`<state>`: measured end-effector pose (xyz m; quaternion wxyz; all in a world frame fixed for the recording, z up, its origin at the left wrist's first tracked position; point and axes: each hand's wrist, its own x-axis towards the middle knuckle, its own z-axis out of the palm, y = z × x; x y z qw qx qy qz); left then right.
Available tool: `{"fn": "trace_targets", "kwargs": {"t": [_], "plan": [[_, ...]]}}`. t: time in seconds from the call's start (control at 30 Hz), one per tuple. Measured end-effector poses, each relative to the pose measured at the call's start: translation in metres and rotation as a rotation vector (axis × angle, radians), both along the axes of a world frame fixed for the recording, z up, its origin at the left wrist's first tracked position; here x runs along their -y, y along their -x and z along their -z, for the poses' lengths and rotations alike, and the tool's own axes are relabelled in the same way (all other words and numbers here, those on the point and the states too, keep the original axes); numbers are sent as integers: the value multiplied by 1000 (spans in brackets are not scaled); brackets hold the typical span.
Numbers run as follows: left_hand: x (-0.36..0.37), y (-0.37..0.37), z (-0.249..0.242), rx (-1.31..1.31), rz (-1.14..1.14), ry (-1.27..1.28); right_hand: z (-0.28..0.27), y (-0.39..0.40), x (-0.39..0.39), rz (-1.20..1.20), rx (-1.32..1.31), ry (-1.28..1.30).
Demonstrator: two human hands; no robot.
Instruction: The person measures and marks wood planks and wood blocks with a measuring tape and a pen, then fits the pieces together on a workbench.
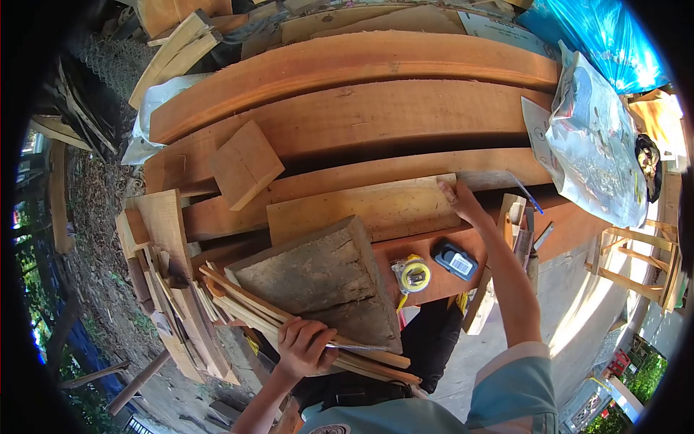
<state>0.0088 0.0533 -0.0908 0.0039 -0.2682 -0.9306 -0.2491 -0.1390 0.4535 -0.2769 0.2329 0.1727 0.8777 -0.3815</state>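
My left hand [307, 347] is closed around a bundle of thin wooden strips [249, 307] lying slantwise near my lap. The strips run along the front edge of a thick, weathered wood block [307, 278], which has a dark crack. My right hand [463, 202] grips the right end of a light wooden board [347, 210], its fingers bent over the edge. Between the block and my right forearm lie a yellow tape measure [413, 275] and a dark object with a white label [455, 259], both resting on a reddish plank.
Large reddish timber beams [354, 61] span the space ahead, with a square wood piece [246, 165] on top. Scrap wood [170, 282] stands at left. A clear plastic sheet [596, 141] and blue bag [600, 36] lie at right. A blue pen [526, 192] sits near the beams.
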Motion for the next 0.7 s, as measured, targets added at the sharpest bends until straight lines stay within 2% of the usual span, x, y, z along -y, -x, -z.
{"fn": "trace_targets", "kwargs": {"t": [0.13, 0.23, 0.37, 0.53, 0.7], "plan": [[1, -1, 1, -8, 3, 3, 1, -3, 2, 66, -4, 143], [0, -1, 1, -14, 7, 3, -10, -4, 8, 69, -2, 125], [0, -1, 1, -20, 2, 3, -1, -2, 3, 83, 112, 167], [0, -1, 2, -21, 6, 0, -18, 1, 6, 131, 254, 156], [0, -1, 1, -18, 7, 0, 2, -2, -1, 184, 238, 163]]}}
